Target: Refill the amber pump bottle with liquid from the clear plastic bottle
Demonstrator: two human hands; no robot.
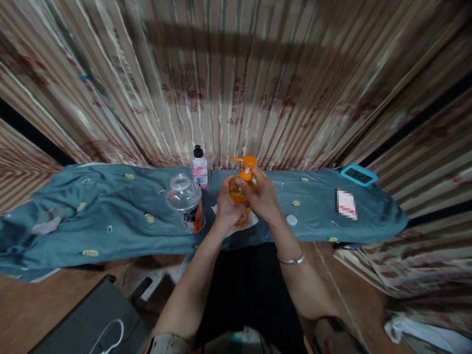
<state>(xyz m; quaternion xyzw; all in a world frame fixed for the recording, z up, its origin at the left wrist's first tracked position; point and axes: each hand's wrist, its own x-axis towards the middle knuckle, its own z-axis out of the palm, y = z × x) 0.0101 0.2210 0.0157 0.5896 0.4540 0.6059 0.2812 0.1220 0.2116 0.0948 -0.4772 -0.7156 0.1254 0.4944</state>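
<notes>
A pump bottle (241, 192) of yellow liquid, with an orange pump head (249, 162), stands between my hands over the cloth-covered table. My left hand (229, 202) is wrapped round its left side. On the right, my right hand (262, 194) grips the upper body of the bottle just below the orange collar. The nozzle points left. Beneath the bottle lies a white, partly stained paper (250, 222). Left of my hands stands a clear wide jar (183, 196) with a black and orange label and no lid on it. Behind that is a small clear bottle (200, 169) with a black cap.
A round white lid (291, 220) lies right of my hands. Farther right are a blurred-out white and red packet (346, 204) and a blue-framed digital clock (359, 174). Striped curtains (236, 88) hang close behind the table. A grey surface with a white cable (110, 319) is at lower left.
</notes>
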